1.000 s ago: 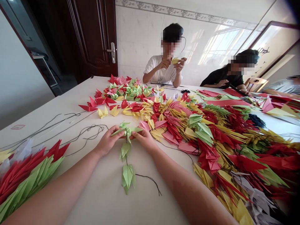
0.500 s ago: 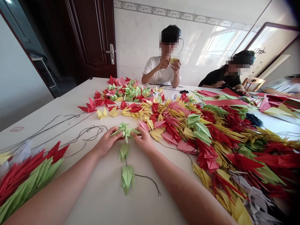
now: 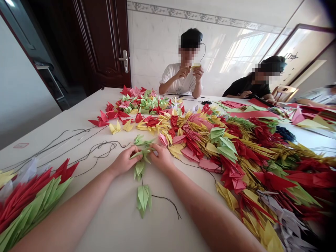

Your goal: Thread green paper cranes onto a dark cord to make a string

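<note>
- Lying on the desk [image 3: 105, 224], a strand of green folded paper [image 3: 143, 197] trails toward six o'clock.
- Left hand [image 3: 129, 159] pinches its far end; right hand [image 3: 160, 156] meets it at three o'clock, grip hidden, can't tell.
- Twelve to four o'clock: coloured paper heap [image 3: 195, 140].
- One o'clock: a seated person [image 3: 172, 75] holding yellow paper [image 3: 196, 65].

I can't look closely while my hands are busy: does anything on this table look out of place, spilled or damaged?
Nothing looks plainly spilled or damaged. The untidiest bit is the dark cord beside the left hand, lying in loose, crossing loops. The mixed-colour paper heap on the right is jumbled too, perhaps just clutter.
</note>
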Motion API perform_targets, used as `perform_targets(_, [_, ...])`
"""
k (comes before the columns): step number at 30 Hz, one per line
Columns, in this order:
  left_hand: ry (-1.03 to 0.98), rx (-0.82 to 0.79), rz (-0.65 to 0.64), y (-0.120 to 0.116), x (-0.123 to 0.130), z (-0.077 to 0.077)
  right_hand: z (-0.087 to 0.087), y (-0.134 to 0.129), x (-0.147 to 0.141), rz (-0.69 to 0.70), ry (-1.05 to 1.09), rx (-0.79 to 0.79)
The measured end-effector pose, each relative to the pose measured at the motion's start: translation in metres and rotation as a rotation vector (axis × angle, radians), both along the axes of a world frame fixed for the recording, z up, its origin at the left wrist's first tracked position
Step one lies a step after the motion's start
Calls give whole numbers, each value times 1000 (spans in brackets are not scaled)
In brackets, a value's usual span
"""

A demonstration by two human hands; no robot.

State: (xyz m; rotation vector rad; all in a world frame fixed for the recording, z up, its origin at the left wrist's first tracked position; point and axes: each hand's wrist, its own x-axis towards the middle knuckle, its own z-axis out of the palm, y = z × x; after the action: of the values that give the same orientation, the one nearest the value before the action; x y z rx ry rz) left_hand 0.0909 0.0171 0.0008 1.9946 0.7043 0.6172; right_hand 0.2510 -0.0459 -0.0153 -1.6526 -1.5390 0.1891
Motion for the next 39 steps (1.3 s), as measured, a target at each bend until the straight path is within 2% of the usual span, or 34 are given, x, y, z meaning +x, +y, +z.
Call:
perform_targets(5, [50, 181, 67, 3, 3, -4, -2, 5, 3, 56, -16, 27])
perform_targets(9, [22, 235, 60, 5, 4, -7, -2, 6, 4, 74, 19, 128])
perform_targets(13, [-56, 163, 73, 5, 2, -6, 0, 2, 4, 35, 47, 205])
perform_targets(18, [-178, -151, 142, 9, -2, -9, 1, 2, 5, 125, 61, 198])
perform_targets(20, [-227, -216, 145, 10, -3, -11, 0, 4, 5, 146, 94, 185])
perform_targets(24, [-230, -217, 47, 11, -4, -10, -1, 6, 5, 98, 111, 179])
perform_targets(29, [-208, -156, 66, 9, -2, -8, -1, 4, 4, 124, 7, 160])
perform_targets(34, [-137, -127, 27, 4, -2, -3, 1, 2, 1, 179, -98, 88])
perform_targets(39, [-113, -37, 74, 2, -3, 1, 3, 2, -2, 256, -105, 107])
